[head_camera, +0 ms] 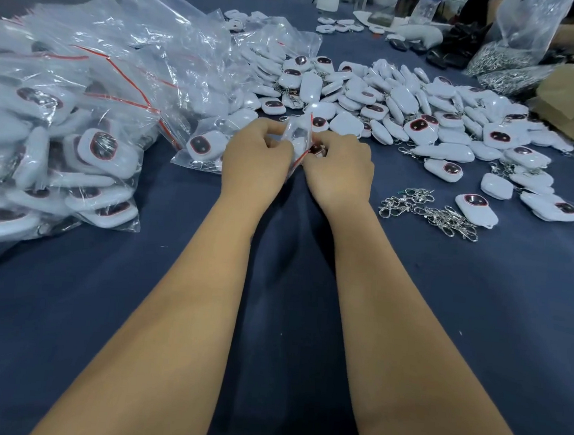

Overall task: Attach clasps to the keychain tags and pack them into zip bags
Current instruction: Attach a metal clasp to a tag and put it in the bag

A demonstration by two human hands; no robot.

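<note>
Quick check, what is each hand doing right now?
Left hand: fingers curled, pinching the small zip bag.
Right hand: fingers curled, pinching the same zip bag from the other side.

From where the hands meet, the dark blue table cloth lies bare from four o'clock round to eight o'clock, so an arm can sweep freely on either side of the forearms. At nine to eleven o'clock a heap of packed zip bags walls off the left side, reaching almost to the left hand. From twelve to two o'clock loose keychain tags cover the cloth thickly. A tangle of metal clasps sits at three o'clock, with a narrow bare strip between it and the right hand.
</note>
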